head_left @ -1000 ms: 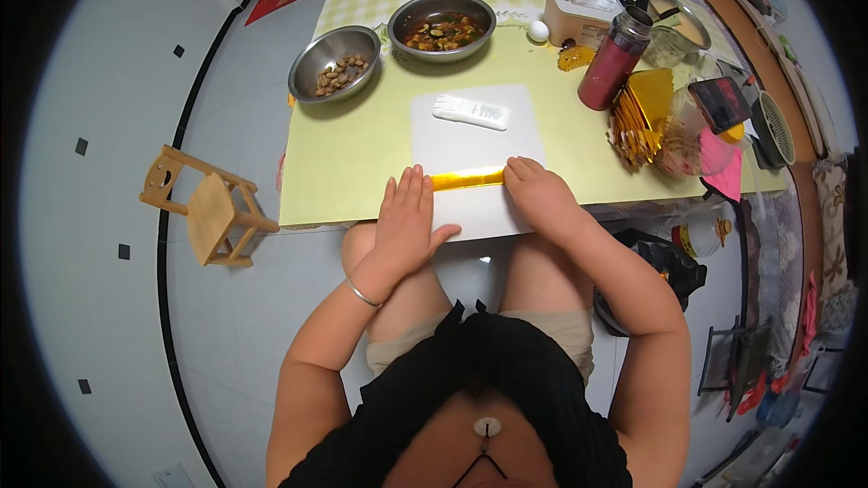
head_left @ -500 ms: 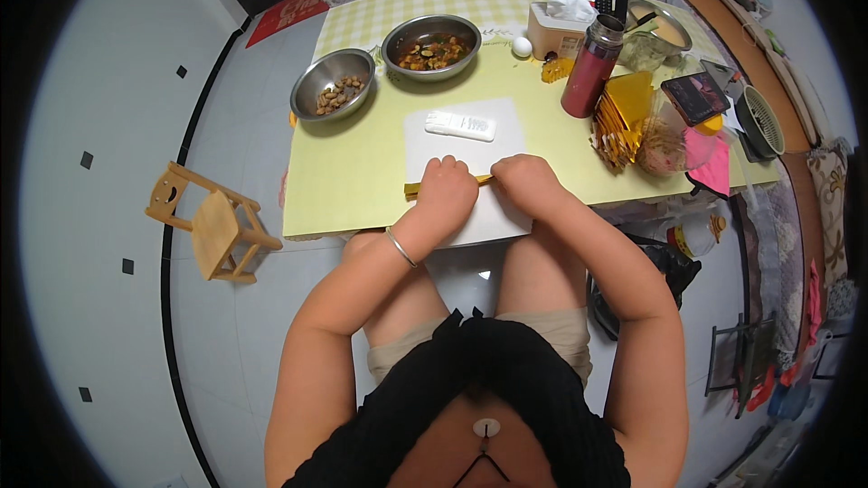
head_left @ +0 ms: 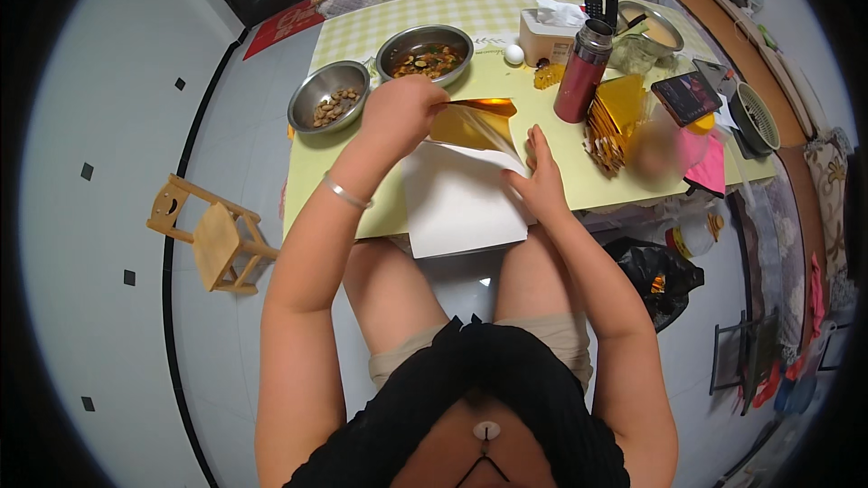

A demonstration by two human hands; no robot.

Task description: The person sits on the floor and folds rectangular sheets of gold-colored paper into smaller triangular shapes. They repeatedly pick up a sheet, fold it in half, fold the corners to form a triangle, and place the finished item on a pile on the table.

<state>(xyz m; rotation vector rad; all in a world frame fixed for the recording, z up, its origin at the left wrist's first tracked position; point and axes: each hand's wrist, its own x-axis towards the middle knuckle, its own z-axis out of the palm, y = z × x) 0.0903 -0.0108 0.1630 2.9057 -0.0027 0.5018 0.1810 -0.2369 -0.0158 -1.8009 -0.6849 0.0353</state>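
Note:
My left hand (head_left: 404, 110) is closed on the left end of a shiny gold foil sheet (head_left: 472, 129), which is lifted and curls over the far part of a white paper sheet (head_left: 466, 212). My right hand (head_left: 544, 183) is beside the foil and the paper's right edge, its thumb and fingers apart. Whether its thumb touches the paper I cannot tell. The paper lies at the table's front edge and hangs partly over it.
Beyond my left hand are a steel bowl of nuts (head_left: 316, 117) and a steel bowl of food (head_left: 405, 42). On the right stand a red flask (head_left: 581, 77), a stack of gold foil packets (head_left: 620, 108), a tissue box (head_left: 542, 37) and a phone (head_left: 687, 97). An egg (head_left: 514, 54) lies nearby.
Both hands were closed together on a narrow folded gold strip over the paper. The left has moved up and away with the opened foil; the right has let go and spread its fingers.

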